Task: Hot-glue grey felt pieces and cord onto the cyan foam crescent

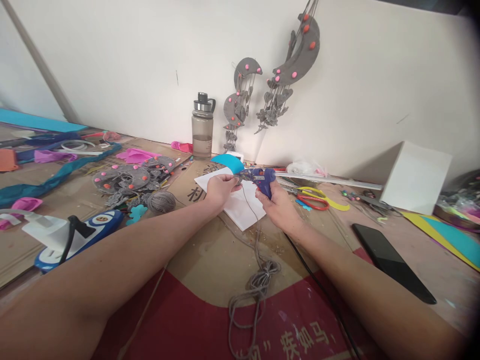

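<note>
My left hand pinches a blue curved felt-like piece above a sheet of white paper. Grey yarn trails down from those fingertips to a loose bundle on the cardboard; whether they grip it too is partly hidden. In my right hand is a blue hot glue gun, its handle wrapped by my fingers. The gun's nozzle points left, close to my left fingertips and the blue piece. A black cord runs from below my right hand toward the bottom edge.
A water bottle stands at the wall, beside hanging grey moon ornaments. Left lie more grey ornaments, a yarn ball and a power strip. To the right are scissors, a phone and a white board.
</note>
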`<control>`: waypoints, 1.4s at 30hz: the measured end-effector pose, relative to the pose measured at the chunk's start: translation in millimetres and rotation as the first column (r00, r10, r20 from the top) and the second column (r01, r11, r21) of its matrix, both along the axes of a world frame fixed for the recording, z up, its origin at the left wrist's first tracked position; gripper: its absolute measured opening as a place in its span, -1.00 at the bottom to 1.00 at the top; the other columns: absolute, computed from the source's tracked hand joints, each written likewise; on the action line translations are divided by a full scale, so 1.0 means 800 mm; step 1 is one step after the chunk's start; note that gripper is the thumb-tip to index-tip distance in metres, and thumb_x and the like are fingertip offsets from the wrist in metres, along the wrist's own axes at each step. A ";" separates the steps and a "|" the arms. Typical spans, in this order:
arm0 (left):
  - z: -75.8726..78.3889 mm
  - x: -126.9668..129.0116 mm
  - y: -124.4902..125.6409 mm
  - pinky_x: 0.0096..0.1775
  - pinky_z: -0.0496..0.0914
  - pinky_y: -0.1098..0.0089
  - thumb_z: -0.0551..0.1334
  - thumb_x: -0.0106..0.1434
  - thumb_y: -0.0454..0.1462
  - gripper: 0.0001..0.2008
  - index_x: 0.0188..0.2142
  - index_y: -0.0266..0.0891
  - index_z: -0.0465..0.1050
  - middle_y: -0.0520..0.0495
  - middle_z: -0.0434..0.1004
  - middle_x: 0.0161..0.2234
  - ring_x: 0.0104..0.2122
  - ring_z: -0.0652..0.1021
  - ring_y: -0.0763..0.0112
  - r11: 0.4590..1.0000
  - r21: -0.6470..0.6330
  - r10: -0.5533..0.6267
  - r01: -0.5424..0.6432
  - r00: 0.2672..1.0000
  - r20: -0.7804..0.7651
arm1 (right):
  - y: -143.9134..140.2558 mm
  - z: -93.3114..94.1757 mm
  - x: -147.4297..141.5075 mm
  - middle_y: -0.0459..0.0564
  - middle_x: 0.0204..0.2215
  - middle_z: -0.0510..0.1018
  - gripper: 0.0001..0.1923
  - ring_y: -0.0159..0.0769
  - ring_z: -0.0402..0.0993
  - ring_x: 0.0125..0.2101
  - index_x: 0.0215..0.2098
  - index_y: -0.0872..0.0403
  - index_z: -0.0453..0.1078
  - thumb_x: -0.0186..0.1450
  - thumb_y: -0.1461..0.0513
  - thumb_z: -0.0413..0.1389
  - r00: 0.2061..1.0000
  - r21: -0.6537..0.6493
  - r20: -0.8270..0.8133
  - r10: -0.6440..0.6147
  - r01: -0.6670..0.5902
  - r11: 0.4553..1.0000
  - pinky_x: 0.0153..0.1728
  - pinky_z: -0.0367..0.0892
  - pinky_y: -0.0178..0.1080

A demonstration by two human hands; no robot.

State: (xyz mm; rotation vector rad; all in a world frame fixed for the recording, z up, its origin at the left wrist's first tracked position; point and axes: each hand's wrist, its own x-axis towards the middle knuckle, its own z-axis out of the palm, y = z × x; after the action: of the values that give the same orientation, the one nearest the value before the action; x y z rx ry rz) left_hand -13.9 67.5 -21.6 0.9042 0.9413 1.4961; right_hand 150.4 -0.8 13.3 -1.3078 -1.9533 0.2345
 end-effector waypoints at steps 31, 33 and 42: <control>0.011 0.000 -0.010 -0.04 0.48 0.20 0.40 0.02 -0.32 -0.86 -0.50 -0.36 0.48 -0.03 0.51 -0.48 -0.44 0.54 0.48 0.998 0.066 0.011 -0.017 0.996 0.083 | 0.006 -0.006 0.005 0.03 -0.36 0.50 -0.66 -0.19 0.42 -0.36 -0.03 0.06 0.29 0.28 0.11 -0.01 0.993 -0.049 -0.110 -0.030 0.025 0.998 -0.31 0.40 -0.13; 0.010 0.000 -0.009 -0.05 0.48 0.20 0.40 0.02 -0.32 -0.85 -0.50 -0.36 0.47 -0.03 0.51 -0.49 -0.44 0.54 0.47 0.998 0.064 0.011 -0.015 0.997 0.072 | 0.004 -0.004 0.003 0.04 -0.34 0.51 -0.65 -0.18 0.43 -0.34 -0.02 0.08 0.29 0.28 0.11 -0.01 0.994 -0.045 -0.105 -0.033 0.028 0.999 -0.30 0.40 -0.13; 0.010 0.001 -0.009 -0.07 0.48 0.18 0.42 -0.01 -0.31 -0.82 -0.53 -0.37 0.47 -0.02 0.47 -0.52 -0.46 0.54 0.46 0.996 0.085 0.004 -0.010 0.997 0.073 | 0.001 -0.003 -0.001 0.08 -0.32 0.51 -0.65 -0.15 0.41 -0.30 -0.02 0.11 0.29 0.27 0.13 0.00 0.995 -0.017 -0.100 -0.014 0.013 1.000 -0.29 0.38 -0.12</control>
State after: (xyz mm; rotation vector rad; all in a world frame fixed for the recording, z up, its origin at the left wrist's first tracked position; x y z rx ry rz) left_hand -13.0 60.4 -14.0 0.9020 0.8334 1.5746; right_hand 149.7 -0.1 10.9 -1.2949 -1.8615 0.3040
